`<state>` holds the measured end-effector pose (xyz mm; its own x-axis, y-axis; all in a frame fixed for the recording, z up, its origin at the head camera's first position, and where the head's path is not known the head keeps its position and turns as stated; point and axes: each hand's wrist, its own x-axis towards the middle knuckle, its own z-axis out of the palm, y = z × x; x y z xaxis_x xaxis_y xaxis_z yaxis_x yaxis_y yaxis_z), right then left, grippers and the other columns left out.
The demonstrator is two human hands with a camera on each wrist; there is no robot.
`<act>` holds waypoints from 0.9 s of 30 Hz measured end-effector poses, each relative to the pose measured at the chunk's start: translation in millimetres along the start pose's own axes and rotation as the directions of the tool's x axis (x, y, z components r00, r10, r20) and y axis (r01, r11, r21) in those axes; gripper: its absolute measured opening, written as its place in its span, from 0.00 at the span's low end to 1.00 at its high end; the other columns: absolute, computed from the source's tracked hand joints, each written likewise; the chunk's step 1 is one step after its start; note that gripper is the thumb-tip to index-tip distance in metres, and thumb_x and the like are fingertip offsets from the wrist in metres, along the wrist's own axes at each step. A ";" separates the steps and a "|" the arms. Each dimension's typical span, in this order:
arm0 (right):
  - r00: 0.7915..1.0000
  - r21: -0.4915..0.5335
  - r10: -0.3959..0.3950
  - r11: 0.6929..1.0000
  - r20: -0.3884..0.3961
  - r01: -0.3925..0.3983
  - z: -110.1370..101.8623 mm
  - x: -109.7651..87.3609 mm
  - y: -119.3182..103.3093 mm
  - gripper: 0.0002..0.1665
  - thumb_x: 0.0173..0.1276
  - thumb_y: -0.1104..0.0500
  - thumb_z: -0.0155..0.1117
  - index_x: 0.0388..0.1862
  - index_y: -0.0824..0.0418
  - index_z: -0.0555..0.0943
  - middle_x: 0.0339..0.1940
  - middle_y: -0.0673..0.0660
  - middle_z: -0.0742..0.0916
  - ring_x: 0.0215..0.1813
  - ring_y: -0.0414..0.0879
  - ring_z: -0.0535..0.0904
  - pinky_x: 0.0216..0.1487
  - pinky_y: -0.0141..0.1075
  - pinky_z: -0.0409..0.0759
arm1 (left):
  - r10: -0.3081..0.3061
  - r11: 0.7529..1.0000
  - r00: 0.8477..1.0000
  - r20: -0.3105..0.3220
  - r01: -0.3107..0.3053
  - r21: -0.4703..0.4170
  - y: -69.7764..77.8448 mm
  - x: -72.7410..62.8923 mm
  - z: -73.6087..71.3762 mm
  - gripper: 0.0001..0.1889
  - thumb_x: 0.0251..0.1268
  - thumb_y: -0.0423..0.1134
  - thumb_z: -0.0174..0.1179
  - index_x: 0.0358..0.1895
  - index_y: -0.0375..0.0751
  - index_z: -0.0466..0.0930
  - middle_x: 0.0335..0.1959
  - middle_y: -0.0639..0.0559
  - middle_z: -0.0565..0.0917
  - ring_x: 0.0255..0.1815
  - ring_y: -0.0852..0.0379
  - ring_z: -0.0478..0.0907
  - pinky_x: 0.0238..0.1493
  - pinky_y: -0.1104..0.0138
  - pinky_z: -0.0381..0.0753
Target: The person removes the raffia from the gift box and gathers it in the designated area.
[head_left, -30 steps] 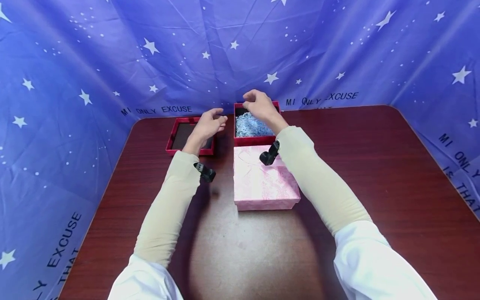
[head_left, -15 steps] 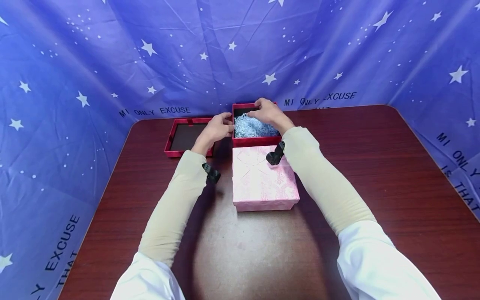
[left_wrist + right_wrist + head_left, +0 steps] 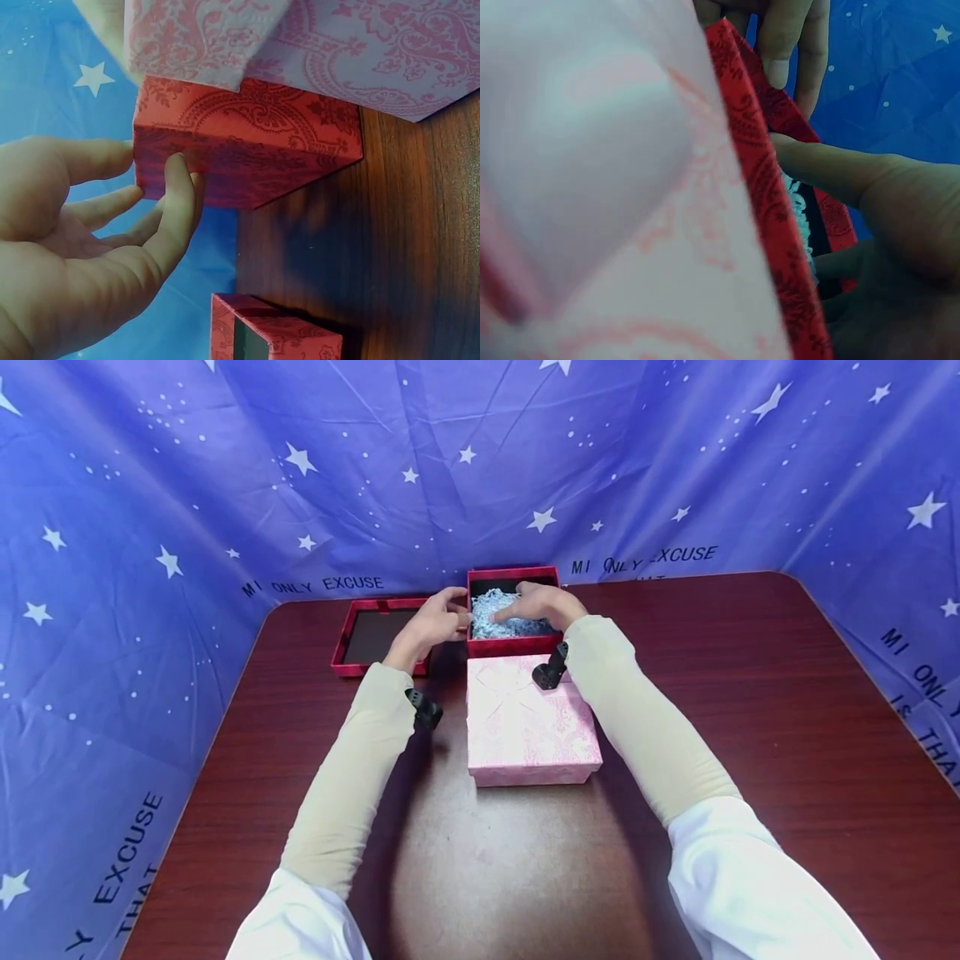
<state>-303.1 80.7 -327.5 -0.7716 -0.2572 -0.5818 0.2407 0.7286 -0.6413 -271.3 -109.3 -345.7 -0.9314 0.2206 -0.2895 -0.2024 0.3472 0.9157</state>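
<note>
A red patterned box stands at the back of the table, holding pale blue shredded paper. My left hand is at the box's left wall, fingertips right at its outside, fingers slightly bent, as the left wrist view shows. My right hand reaches down into the box, thumb and fingers spread over the shredded paper. In the right wrist view its thumb extends inside the rim, and part of the other fingers is hidden. Just in front stands a closed pink box with a ribbon bow on its lid.
To the left lies a shallow red lid with a dark inside, partly behind the left hand. A blue curtain with white stars hangs right behind the table's back edge. The brown wooden table extends to both sides.
My left hand has moved right from over the red lid to the box's side. The right hand has come down from above the box onto the shredded paper.
</note>
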 end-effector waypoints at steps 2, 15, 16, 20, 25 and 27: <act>0.999 -0.001 0.023 1.000 0.038 -0.023 0.7 1.1 2.1 0.64 0.61 0.44 0.67 0.78 0.55 0.32 0.80 0.54 0.42 0.79 0.54 0.41 0.77 0.52 0.48 | 0.000 1.000 1.000 0.004 0.000 -0.026 -1.0 -0.8 0.2 0.30 0.69 0.28 0.49 0.73 0.42 0.54 0.58 0.37 0.70 0.56 0.44 0.75 0.60 0.55 0.77; 0.994 -0.112 -0.053 0.992 0.100 0.064 2.0 5.1 6.2 0.56 0.63 0.53 0.65 0.79 0.53 0.39 0.80 0.52 0.46 0.79 0.49 0.39 0.78 0.46 0.46 | -0.025 0.993 1.000 0.003 0.025 -0.111 -3.4 -1.7 -1.0 0.30 0.69 0.26 0.49 0.72 0.43 0.55 0.54 0.38 0.69 0.55 0.43 0.75 0.62 0.54 0.75; 0.993 -0.127 -0.076 0.988 0.088 0.087 1.9 5.4 6.7 0.55 0.63 0.54 0.64 0.79 0.54 0.41 0.80 0.52 0.47 0.79 0.49 0.39 0.78 0.45 0.46 | -0.025 0.993 1.000 0.003 0.025 -0.111 -3.3 -1.6 -0.7 0.30 0.69 0.26 0.49 0.72 0.43 0.55 0.54 0.38 0.69 0.55 0.43 0.75 0.62 0.54 0.75; 0.990 -0.173 -0.131 0.975 0.053 0.138 1.1 5.6 5.9 0.50 0.63 0.58 0.62 0.78 0.56 0.47 0.80 0.54 0.51 0.79 0.50 0.44 0.77 0.45 0.52 | -0.026 0.992 1.000 0.003 0.026 -0.122 -3.2 -1.4 -0.5 0.30 0.69 0.26 0.48 0.72 0.42 0.55 0.51 0.39 0.69 0.56 0.43 0.74 0.62 0.54 0.75; 0.992 -0.182 -0.123 0.976 0.007 0.122 -3.7 1.0 1.2 0.48 0.64 0.60 0.60 0.78 0.53 0.49 0.79 0.53 0.52 0.78 0.52 0.49 0.74 0.48 0.59 | -0.023 0.988 1.000 0.011 0.024 -0.153 -2.5 -1.9 0.0 0.30 0.69 0.26 0.48 0.72 0.42 0.54 0.48 0.41 0.69 0.55 0.45 0.74 0.62 0.55 0.75; 0.992 -0.185 -0.126 0.975 -0.019 0.120 -6.2 -2.0 -0.4 0.47 0.63 0.60 0.61 0.78 0.53 0.50 0.79 0.53 0.54 0.78 0.51 0.50 0.74 0.48 0.59 | -0.019 0.986 1.000 0.018 0.022 -0.166 -1.9 -1.7 0.4 0.30 0.69 0.25 0.48 0.72 0.41 0.54 0.47 0.42 0.68 0.54 0.45 0.73 0.63 0.55 0.75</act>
<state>-305.3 84.9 -323.0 -0.8067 -0.3351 -0.4869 0.0327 0.7972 -0.6028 -269.2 -109.9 -347.0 -0.9219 0.2298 -0.3120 -0.2703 0.1958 0.9427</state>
